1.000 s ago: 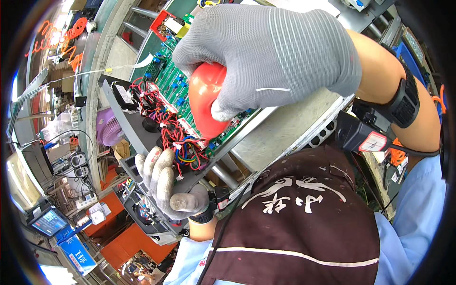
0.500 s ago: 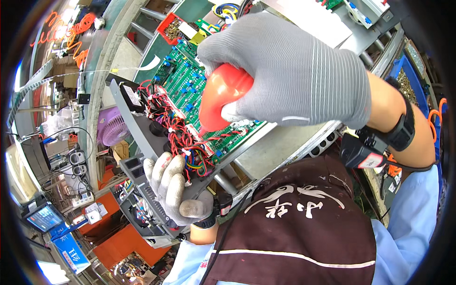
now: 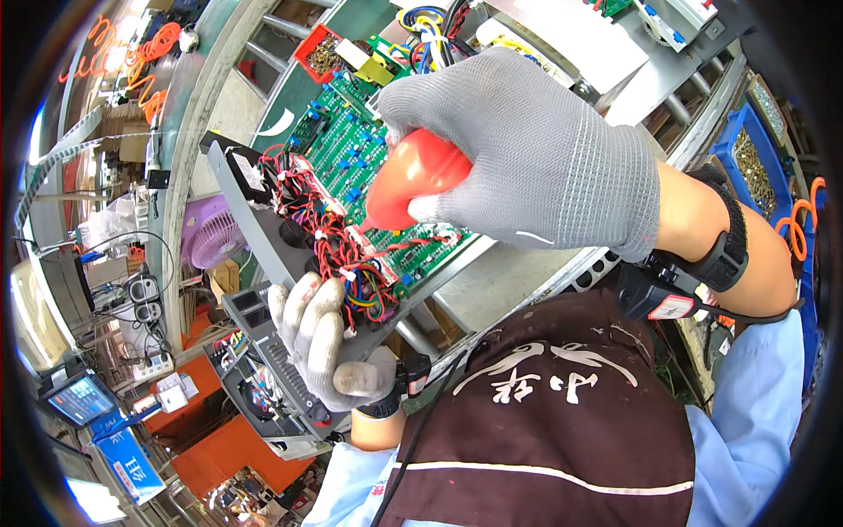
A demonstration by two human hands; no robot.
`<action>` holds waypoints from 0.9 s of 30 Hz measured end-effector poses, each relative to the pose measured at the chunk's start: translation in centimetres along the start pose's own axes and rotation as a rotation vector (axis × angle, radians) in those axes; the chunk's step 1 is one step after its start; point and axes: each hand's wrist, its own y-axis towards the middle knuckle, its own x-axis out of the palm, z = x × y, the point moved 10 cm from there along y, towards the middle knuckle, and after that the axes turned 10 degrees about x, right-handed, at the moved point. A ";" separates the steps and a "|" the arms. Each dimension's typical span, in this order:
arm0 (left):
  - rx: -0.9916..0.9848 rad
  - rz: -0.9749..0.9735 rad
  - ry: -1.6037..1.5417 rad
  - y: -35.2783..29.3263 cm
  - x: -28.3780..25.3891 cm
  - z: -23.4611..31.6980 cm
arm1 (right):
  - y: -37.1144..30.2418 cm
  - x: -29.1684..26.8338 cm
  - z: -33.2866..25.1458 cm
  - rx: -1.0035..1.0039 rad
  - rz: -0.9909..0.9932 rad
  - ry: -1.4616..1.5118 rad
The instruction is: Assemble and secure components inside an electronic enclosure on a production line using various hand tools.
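Observation:
My right hand [image 3: 527, 149], in a grey knit glove, wraps round a red squeeze bottle [image 3: 417, 176]. The bottle tilts so its narrow end points down at the red wires and white connectors along the edge of a green circuit board [image 3: 338, 145]. Whether that tip touches them I cannot tell. The board lies in a grey metal chassis [image 3: 255, 224], beside a bundle of mostly red wires [image 3: 338, 255]. In a stained white glove, my left hand [image 3: 320, 342] curls its fingers at the chassis's near left edge, close to the wire bundle.
A red bin [image 3: 318, 53] of small parts sits beyond the board, near thick yellow, blue and black cables [image 3: 430, 35]. On the right stands a blue bin [image 3: 752, 162] of small metal parts. Another grey unit [image 3: 272, 386] is at lower left, below a purple fan [image 3: 211, 233].
My right hand has lowered slightly with the squeeze bottle, and its tip has shifted a little up and left along the wires. My left hand stays almost in place.

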 end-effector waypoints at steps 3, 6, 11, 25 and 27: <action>0.001 -0.001 -0.030 0.1 0.1 -0.1 | -0.4 -0.3 0.1 0.069 -0.141 0.003; -0.006 0.037 -0.058 0.5 0.2 -0.1 | -2.1 -3.2 1.1 0.299 -0.049 0.200; -0.238 0.207 -0.171 -1.7 -0.3 -2.2 | -9.5 -6.6 1.0 0.272 0.295 0.571; -0.313 0.250 -0.572 -0.8 0.3 -2.4 | -15.7 1.7 -12.5 -0.695 0.062 -0.187; -0.316 0.194 -0.593 -0.6 0.5 -2.7 | -15.8 2.4 -12.8 -0.739 0.083 -0.148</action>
